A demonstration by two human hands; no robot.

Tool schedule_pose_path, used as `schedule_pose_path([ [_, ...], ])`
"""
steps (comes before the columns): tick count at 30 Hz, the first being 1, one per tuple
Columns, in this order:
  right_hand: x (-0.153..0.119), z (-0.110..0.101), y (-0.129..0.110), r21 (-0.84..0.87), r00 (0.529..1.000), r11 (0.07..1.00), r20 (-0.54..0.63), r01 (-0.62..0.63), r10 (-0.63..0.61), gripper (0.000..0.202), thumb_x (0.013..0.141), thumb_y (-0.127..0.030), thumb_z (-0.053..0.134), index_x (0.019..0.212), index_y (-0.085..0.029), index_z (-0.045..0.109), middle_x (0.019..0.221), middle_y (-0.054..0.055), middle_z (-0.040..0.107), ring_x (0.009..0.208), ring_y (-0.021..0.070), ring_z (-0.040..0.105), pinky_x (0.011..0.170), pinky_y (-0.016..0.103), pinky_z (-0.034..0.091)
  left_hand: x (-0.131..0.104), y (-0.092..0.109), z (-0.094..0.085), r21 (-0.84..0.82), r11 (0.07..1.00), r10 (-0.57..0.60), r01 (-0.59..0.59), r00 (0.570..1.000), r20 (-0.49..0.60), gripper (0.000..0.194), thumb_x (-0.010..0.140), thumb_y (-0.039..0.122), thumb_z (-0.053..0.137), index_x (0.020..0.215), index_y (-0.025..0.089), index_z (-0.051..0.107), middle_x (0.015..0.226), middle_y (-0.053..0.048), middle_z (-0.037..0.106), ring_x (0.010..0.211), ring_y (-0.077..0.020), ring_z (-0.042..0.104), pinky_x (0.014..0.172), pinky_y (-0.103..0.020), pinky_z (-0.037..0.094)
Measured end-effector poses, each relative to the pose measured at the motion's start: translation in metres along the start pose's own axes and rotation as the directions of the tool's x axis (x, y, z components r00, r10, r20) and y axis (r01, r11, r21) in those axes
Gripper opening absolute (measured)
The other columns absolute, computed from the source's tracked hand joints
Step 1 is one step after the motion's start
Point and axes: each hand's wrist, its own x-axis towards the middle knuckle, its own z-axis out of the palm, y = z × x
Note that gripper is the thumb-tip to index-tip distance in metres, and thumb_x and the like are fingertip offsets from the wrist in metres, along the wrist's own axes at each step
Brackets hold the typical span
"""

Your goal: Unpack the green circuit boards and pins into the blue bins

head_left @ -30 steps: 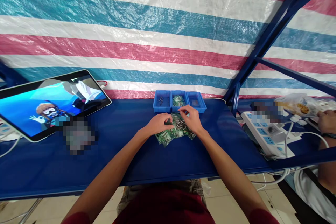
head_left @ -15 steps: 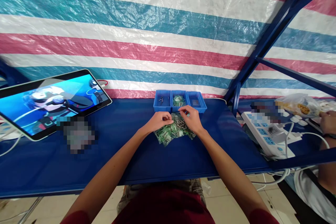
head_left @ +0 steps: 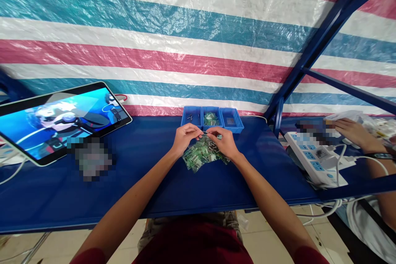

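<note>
Lighting mod. bright, source out of view. Crinkled striped sheet point(head_left: 154, 62) throws white glints, esp. up top; shadier nr the blue frame point(head_left: 291, 78) on R. Worktop point(head_left: 139, 185) dark w/ soft sheen. Screen point(head_left: 71, 119) glows vivid blue. Wide-angle stretch twd edges. Pixelated blocks point(head_left: 94, 159) L & R. Green pile point(head_left: 201, 154): fine detail too small/soft to read.

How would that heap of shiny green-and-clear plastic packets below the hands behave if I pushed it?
The heap of shiny green-and-clear plastic packets would probably spread, since the pieces overlap loosely. It may slide easily on the glossy, smooth-looking blue tabletop. The glinting, thin-looking film suggests each packet is floppy.
</note>
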Motion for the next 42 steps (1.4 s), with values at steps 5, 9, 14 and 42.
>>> schedule_pose_path([
  [5,0.0009,-0.0019,-0.0002,-0.044,1.000,0.999,-0.014,0.023,-0.024,0.023,0.087,-0.040,0.054,0.083,-0.021,0.068,0.084,0.006,0.070,0.073,0.0200,0.062,0.071,0.034,0.050,-0.0007,-0.0034,0.0001,0.013,1.000,0.020,-0.021,0.999,0.027,0.029,0.070,0.039,0.074,0.075,0.014,0.062,0.067,-0.005,0.068,0.060,-0.0167,0.063,0.059,-0.029,0.051],
  [9,0.0011,-0.0018,-0.0003,-0.062,1.000,0.998,-0.017,0.007,-0.008,0.028,0.089,-0.042,0.050,0.083,-0.021,0.067,0.080,0.006,0.069,0.068,0.0190,0.061,0.069,0.033,0.049,-0.0031,-0.0068,0.0004,0.150,0.984,0.088,-0.092,0.996,0.033,0.027,0.075,0.042,0.069,0.078,0.015,0.067,0.071,-0.005,0.067,0.062,-0.0162,0.062,0.061,-0.028,0.051],
  [14,0.0008,0.0000,-0.0002,-0.056,0.999,0.998,-0.035,-0.017,0.015,0.032,0.089,-0.046,0.049,0.081,-0.021,0.066,0.073,0.005,0.067,0.063,0.0183,0.059,0.064,0.032,0.049,-0.0057,-0.0066,-0.0001,0.322,0.936,0.134,-0.142,0.990,0.045,0.028,0.079,0.045,0.063,0.080,0.017,0.068,0.074,-0.005,0.067,0.064,-0.0164,0.061,0.060,-0.026,0.050],
  [42,-0.0009,0.0000,-0.0004,-0.101,0.998,0.993,0.028,0.064,-0.061,0.035,0.094,-0.045,0.043,0.084,-0.019,0.064,0.075,0.005,0.064,0.063,0.0166,0.059,0.062,0.028,0.047,-0.0070,0.0004,0.0008,0.330,0.913,0.253,-0.242,0.967,0.010,0.027,0.081,0.042,0.062,0.081,0.016,0.067,0.079,-0.004,0.067,0.062,-0.0135,0.059,0.057,-0.024,0.048],
])
